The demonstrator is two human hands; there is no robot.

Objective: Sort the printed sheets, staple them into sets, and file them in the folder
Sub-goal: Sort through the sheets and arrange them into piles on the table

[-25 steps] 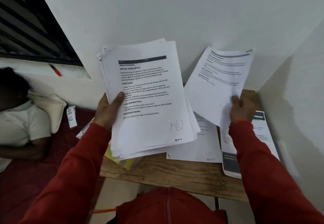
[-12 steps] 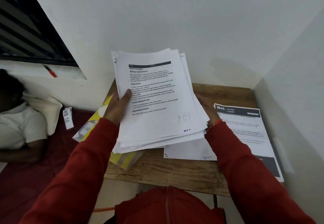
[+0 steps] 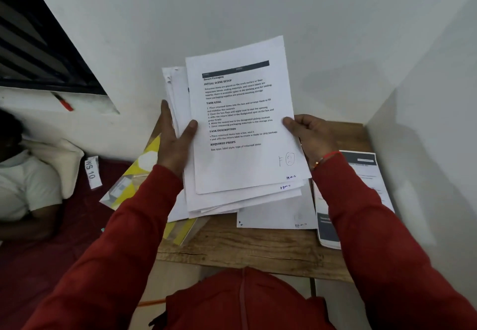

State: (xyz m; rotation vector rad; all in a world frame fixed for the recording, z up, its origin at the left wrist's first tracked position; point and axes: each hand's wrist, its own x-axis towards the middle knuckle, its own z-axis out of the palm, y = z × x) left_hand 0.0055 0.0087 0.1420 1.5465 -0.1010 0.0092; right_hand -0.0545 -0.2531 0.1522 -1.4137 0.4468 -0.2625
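Above the wooden bench point(image 3: 258, 249), the left hand point(image 3: 173, 143) holds the stack of printed sheets point(image 3: 219, 200), thumb pressed on its face, while the right hand point(image 3: 308, 136) pinches the top sheet point(image 3: 240, 123) at its edge. To sort well, lift only that page clear, read its heading, then lay it on the matching pile; the yellow folder point(image 3: 144, 167) lies beneath, at the bench's left edge.

I saw the right hand point(image 3: 312, 136) let go of the single page it held up a second ago and come across to grip the top sheet point(image 3: 245, 123) of the stack point(image 3: 232, 200), lifting it slightly.
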